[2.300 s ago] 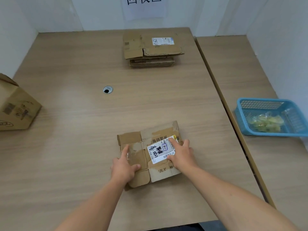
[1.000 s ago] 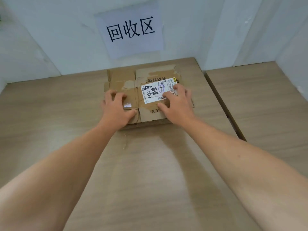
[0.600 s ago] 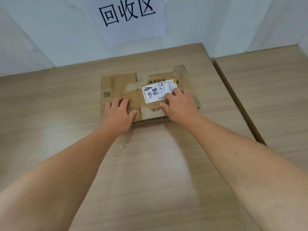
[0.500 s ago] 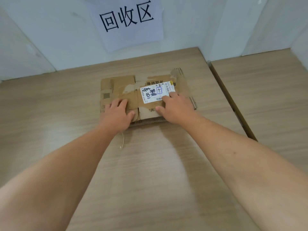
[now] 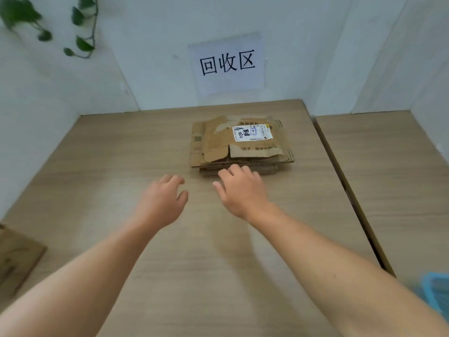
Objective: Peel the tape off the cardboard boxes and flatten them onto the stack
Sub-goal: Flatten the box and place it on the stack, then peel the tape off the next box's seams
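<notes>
A pale wooden table (image 5: 121, 154) fills the view, and a second table (image 5: 388, 166) of the same wood stands just beside it on the right, a dark seam between them. On the white wall behind hangs a paper sign (image 5: 227, 63) with three black Chinese characters. Green leaves of a trailing plant (image 5: 80, 42) hang in the upper left corner. A corner of a blue plastic basket (image 5: 437, 290) shows at the lower right edge.

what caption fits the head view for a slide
Both bare hands, left hand and right hand, hover empty before the stack of flattened boxes under the wall sign.
</notes>
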